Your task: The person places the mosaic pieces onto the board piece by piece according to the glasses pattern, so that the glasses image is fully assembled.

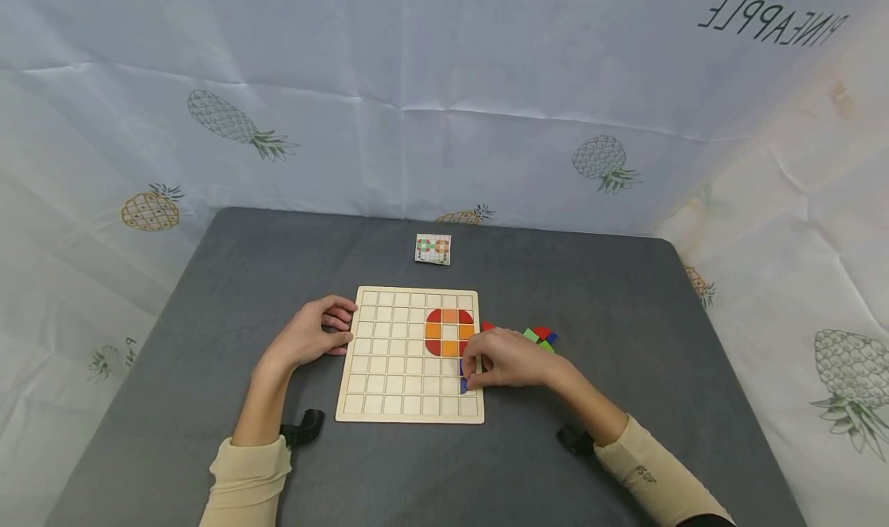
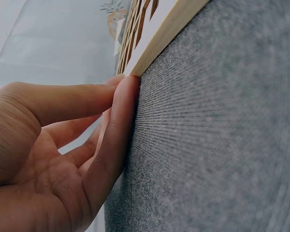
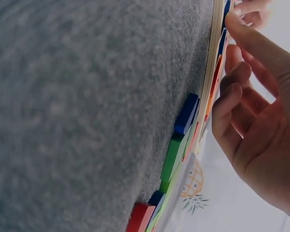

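Head view: two hands, well apart, at a gridded wooden board (image 1: pixel 392 365) on a gray table (image 1: pixel 604 295).
The left hand (image 1: pixel 309 334) pinches the board's left edge; the right hand (image 1: pixel 510 359) touches a blue piece (image 1: pixel 464 386) on its right side, below a red-and-orange ring (image 1: pixel 450 315). Whether it pinches cannot be told.
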The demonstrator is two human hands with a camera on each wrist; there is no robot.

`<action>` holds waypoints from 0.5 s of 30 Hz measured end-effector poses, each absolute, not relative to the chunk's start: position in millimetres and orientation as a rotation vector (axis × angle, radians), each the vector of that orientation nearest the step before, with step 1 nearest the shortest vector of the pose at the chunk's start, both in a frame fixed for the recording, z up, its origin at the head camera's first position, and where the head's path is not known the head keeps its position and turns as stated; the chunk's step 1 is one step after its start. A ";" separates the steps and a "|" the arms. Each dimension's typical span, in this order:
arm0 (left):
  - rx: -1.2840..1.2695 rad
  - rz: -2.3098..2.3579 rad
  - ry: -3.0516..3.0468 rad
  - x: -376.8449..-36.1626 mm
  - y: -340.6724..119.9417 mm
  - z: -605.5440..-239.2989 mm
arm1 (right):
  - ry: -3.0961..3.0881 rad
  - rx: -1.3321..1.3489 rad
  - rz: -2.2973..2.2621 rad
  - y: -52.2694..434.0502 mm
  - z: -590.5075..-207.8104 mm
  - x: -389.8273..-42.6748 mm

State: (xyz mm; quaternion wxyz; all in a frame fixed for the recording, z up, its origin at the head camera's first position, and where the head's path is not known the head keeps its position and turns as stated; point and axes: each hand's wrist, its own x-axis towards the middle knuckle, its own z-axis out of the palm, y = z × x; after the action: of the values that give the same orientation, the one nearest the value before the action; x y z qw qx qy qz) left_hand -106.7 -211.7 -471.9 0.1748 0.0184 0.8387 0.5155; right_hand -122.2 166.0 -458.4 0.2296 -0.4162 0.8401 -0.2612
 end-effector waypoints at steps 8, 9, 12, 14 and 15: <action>0.042 1.471 2.359 -105.8 -211.9 -471.6 | 2.369 -1.093 -0.745 174.0 -454.2 -124.4; 0.043 1.473 2.358 -105.8 -211.9 -471.6 | 2.380 -1.080 -0.755 177.0 -453.0 -124.9; 0.046 1.480 2.353 -106.1 -212.2 -471.7 | 2.413 -1.033 -0.773 188.0 -450.7 -126.7; 0.046 1.482 2.351 -106.3 -212.2 -471.6 | 2.433 -1.011 -0.775 195.5 -449.5 -127.7; 0.046 1.483 2.351 -106.4 -212.3 -471.7 | 2.438 -1.007 -0.776 199.3 -449.1 -128.2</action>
State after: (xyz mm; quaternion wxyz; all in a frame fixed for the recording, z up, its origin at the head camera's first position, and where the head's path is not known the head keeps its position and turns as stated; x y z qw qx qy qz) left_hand -106.4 -212.3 -471.7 0.1800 0.0164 0.8319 0.5247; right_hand -128.2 199.3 -449.1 0.1946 -0.3591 0.8698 -0.2768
